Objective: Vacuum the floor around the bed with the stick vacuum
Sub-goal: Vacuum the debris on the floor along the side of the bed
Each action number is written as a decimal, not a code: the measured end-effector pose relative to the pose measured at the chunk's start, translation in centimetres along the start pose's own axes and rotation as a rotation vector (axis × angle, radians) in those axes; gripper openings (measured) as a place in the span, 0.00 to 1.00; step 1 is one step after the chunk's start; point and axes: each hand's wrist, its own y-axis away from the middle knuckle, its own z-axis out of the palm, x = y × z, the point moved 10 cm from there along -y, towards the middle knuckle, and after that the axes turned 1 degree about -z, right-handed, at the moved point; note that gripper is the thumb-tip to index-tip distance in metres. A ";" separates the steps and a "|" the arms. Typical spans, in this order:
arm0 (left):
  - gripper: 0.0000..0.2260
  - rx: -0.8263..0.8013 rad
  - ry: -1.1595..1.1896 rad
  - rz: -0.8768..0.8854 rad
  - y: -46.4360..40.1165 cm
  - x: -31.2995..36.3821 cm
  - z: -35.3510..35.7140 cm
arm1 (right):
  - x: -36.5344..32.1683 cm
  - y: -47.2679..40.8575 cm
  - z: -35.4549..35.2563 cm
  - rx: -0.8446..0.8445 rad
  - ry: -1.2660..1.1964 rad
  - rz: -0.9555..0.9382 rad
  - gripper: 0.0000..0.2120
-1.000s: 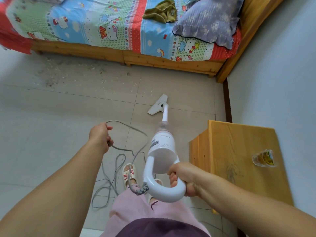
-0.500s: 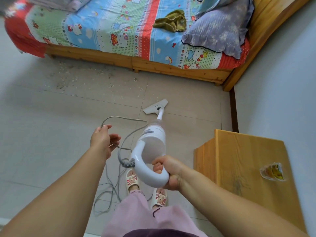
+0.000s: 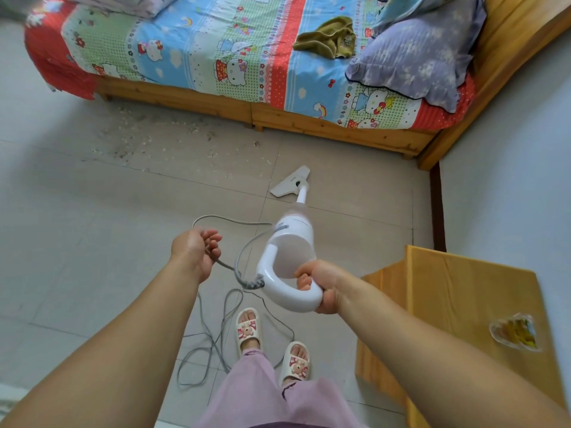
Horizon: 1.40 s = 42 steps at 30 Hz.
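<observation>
My right hand (image 3: 321, 285) grips the curved handle of the white stick vacuum (image 3: 290, 239). Its flat floor head (image 3: 289, 182) rests on the grey tiles a short way in front of the wooden bed (image 3: 309, 123). My left hand (image 3: 194, 250) holds the grey power cord (image 3: 228, 222), fingers loosely curled around it. The cord loops down to the floor by my feet. Crumbs and dust (image 3: 148, 140) lie scattered on the tiles along the bed's left half.
A wooden nightstand (image 3: 463, 307) stands at my right against the wall, with a small glass dish (image 3: 516, 332) on top. The bed carries a patterned sheet, a purple pillow (image 3: 417, 54) and an olive cloth (image 3: 327, 38). Slack cord (image 3: 210, 344) lies coiled left of my sandalled feet.
The view has tilted up and left, showing more of the bed. The vacuum head has shifted slightly left on the tiles. My left hand has loosened around the cord.
</observation>
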 end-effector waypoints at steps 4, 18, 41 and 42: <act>0.19 -0.061 0.036 0.019 -0.9 1.4 0.6 | -1.8 -1.4 -2.6 0.161 0.270 -0.038 0.07; 0.14 0.002 -0.076 0.025 -5.1 7.4 -0.2 | -5.4 -2.9 3.9 0.157 0.305 -0.064 0.07; 0.13 0.136 0.060 0.195 -6.1 12.0 1.3 | -16.2 -7.3 5.7 0.099 0.447 -0.082 0.07; 0.13 0.178 0.045 0.212 -6.0 12.0 1.8 | -17.3 -7.4 5.2 0.078 0.443 -0.071 0.07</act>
